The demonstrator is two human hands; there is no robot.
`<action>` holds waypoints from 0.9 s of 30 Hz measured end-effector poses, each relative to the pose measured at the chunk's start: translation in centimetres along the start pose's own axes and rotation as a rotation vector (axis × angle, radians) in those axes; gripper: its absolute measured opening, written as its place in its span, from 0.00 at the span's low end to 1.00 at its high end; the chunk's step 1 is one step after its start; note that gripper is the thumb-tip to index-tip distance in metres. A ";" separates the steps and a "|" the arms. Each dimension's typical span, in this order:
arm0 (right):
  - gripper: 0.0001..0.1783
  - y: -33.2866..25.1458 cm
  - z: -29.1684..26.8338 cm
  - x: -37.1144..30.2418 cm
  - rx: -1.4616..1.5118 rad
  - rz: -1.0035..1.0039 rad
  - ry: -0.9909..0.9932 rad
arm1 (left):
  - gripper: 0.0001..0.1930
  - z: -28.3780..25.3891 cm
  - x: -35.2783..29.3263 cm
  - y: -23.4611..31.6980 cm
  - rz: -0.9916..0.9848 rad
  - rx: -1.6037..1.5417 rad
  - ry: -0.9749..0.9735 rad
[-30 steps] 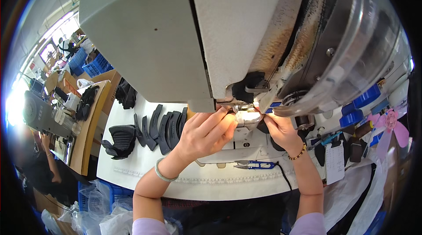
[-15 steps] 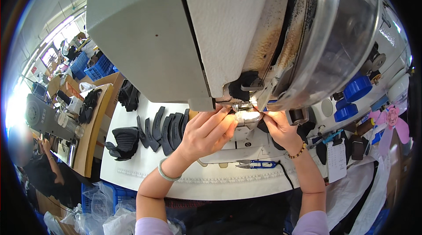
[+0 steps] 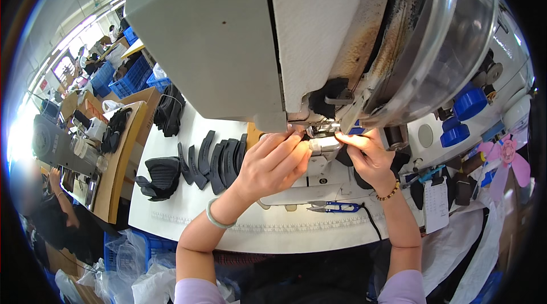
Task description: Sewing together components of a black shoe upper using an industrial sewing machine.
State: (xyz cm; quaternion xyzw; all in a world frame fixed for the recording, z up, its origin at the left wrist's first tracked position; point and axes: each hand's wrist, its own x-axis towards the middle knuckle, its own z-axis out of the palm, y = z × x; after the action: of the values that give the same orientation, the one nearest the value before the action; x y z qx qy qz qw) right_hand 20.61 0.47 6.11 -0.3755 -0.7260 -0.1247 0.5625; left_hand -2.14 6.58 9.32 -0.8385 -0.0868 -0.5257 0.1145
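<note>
A large pale sewing machine fills the upper middle. Under its head, by the lit metal arm, both my hands work close together. My left hand is closed at the left of that arm, with its fingertips pinched near the needle area. On the other side my right hand pinches thumb against fingers, its index finger reaching to the arm's edge. Whatever lies between the fingertips is too small and hidden to name. Several curved black strips lie left of my left hand. Blue-handled thread snips rest just below the machine.
A padded black piece and a black bundle sit on the table's left. A printed ruler scale runs along its front. To the right are a paper card, blue spools and a pink fan. Another person's arm shows far left.
The view has shifted a little, so the machine appears farther right. My right index finger now stretches more toward the metal arm. My left hand stays pinched at about the same place.
</note>
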 end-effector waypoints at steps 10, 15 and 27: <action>0.30 -1.0 -2.7 2.6 0.332 0.868 -0.059 | 0.10 0.7 -0.6 -0.7 0.013 0.004 0.040; 0.24 -5.5 -4.2 2.7 0.912 1.129 -0.036 | 0.17 -0.9 -1.4 0.8 -0.318 -0.097 -0.071; 0.22 -11.0 2.6 -8.2 0.987 1.020 -0.257 | 0.18 -2.7 -8.3 9.8 -1.381 -1.184 0.035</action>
State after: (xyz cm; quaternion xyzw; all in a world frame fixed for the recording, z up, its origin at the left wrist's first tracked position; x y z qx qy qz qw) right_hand 11.92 -8.84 0.39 -0.3814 -0.4924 0.5411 0.5651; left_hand -5.40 -3.81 1.97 -0.5136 -0.2839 -0.4486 -0.6740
